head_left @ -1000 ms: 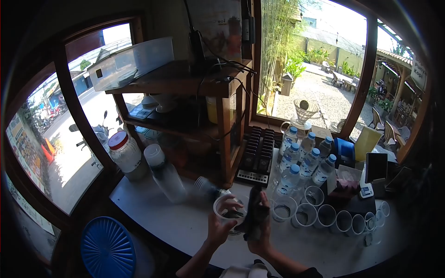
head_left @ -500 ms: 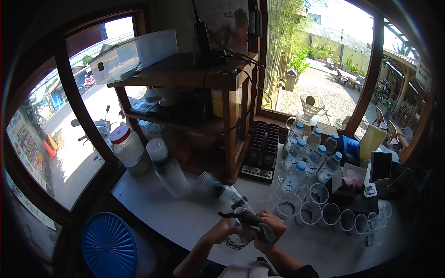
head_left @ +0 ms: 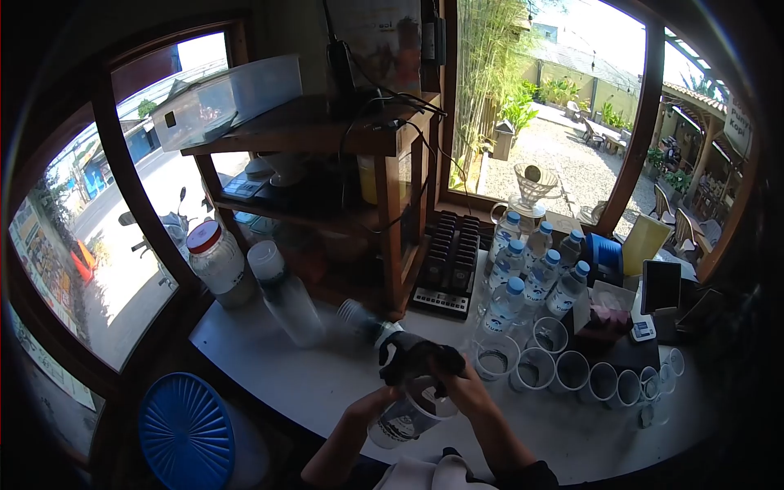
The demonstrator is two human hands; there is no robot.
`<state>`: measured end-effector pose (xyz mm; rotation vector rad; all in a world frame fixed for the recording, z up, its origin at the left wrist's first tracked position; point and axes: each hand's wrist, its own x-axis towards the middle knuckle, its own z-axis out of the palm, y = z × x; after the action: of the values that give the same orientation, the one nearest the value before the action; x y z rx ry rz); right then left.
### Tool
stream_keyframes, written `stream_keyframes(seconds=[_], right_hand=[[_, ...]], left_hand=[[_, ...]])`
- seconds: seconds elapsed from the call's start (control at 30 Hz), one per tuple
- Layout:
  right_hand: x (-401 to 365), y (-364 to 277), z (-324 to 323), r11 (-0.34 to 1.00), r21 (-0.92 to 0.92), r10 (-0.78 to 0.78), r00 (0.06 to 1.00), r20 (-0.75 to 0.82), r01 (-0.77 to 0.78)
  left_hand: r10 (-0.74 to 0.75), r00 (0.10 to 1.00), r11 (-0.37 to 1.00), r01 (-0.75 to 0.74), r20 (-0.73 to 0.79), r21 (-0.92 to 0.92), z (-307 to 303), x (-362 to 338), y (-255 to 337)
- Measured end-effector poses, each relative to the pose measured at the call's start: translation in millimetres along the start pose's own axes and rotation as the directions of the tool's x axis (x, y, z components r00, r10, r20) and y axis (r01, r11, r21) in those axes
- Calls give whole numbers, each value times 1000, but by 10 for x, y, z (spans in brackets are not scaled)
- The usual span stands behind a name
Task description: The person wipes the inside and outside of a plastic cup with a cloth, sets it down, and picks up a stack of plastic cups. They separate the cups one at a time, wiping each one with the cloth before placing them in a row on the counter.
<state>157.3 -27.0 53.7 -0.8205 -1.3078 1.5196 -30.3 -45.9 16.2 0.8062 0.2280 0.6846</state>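
Observation:
My left hand [head_left: 374, 406] is closed around a clear plastic cup [head_left: 400, 423] with dark print, tilted so its mouth faces up and to the right. My right hand [head_left: 462, 389] grips a dark cloth [head_left: 415, 359], which is bunched over the far side of the cup's rim. Part of the cloth hangs beyond the cup, and it hides some of my right fingers. Just behind the cloth, a stack of printed plastic cups [head_left: 363, 320] lies on its side on the white counter [head_left: 261, 349].
Several clear cups [head_left: 532, 371] stand in a row to the right, near blue-capped water bottles [head_left: 501, 306]. Left are a tall cup stack [head_left: 286, 298] and a red-lidded jar [head_left: 219, 261]. A wooden shelf [head_left: 392, 269] rises behind; a blue-lidded bin [head_left: 186, 429] stands below the counter's edge.
The cloth has moved up and spread over the cup's far rim, shifting with my right hand. The cup has come slightly left and lower in my left hand. The whole view has shifted a little.

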Motion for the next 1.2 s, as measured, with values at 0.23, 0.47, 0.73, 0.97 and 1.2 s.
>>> stream_keyframes(seconds=[0.23,0.47,0.73,0.97,1.2], right_hand=[[37,71,236,978,185,163,909,-383,-97],[98,201,146,802,590,274,819,-504,95],[-101,308,372,925,-245,-364,867,-341,292],[-340,438,146,914,-358,-288,926,-243,191],[-137,318,-45,838,478,414,878,-239,-264]], left_hand=[[-101,971,988,123,-218,91,-157,-79,-66],[400,854,855,-218,-333,470,171,184,53],[905,294,425,-642,-307,639,160,542,-90],[955,-40,225,-543,-293,809,283,626,160],[936,21,-322,-350,351,880,78,663,-215]])
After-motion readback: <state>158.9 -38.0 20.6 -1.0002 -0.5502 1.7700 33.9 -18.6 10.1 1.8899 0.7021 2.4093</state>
